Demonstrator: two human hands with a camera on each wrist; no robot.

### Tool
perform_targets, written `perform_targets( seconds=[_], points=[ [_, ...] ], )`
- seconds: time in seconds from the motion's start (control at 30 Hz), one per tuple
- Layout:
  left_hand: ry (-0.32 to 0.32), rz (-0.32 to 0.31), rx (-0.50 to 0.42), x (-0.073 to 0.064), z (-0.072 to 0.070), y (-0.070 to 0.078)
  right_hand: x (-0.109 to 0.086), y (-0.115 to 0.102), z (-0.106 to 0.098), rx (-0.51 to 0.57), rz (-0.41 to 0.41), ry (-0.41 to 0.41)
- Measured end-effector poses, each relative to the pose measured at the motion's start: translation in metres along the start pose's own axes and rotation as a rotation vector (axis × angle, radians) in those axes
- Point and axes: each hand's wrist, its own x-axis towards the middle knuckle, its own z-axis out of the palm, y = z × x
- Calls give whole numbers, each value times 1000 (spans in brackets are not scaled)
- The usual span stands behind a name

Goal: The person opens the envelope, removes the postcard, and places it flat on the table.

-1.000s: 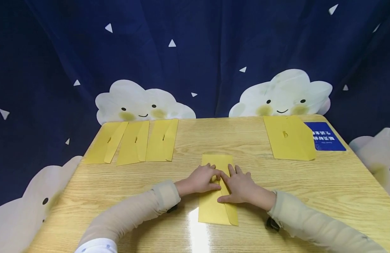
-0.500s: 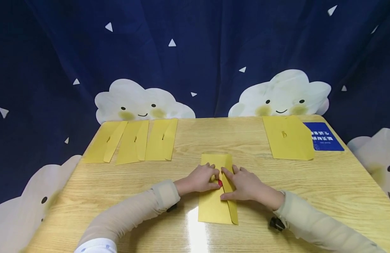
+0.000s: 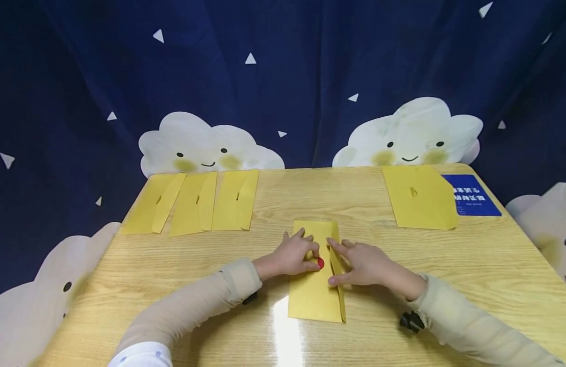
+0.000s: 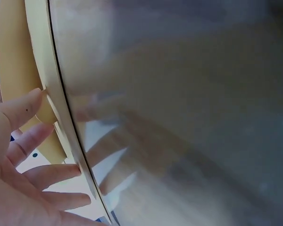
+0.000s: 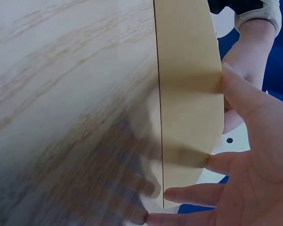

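A yellow envelope lies upright on the table in the head view, its long flap raised a little along the right side. A small red disc shows near the middle of the envelope. My left hand rests on the envelope's left half, thumb and index finger spread beside the disc; the left wrist view shows these fingers apart. On the other side, my right hand touches the lifted flap's edge with spread thumb and fingers. The envelope's inside is hidden.
Along the back left of the wooden table lie three yellow envelopes with flaps folded over. Another yellow envelope at the back right partly covers a blue card. Behind hangs a dark blue curtain.
My right hand has drawn to the right, and the flap has risen from lying flat. The red disc, covered before, has come into sight. My left hand has barely moved.
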Motion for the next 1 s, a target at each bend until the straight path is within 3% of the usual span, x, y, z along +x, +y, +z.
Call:
perform_targets(
  seconds=[0.3, 0.73, 1.0],
  points=[
    [-33, -42, -68, 1, -3, 1, -8, 10, -2, 46, -12, 23],
    [-22, -39, -100, 0, -2, 0, -17, 18, -1, 14, -34, 105],
    [-27, -43, -105, 0, -3, 1, -21, 25, 0, -30, -7, 122]
  ],
)
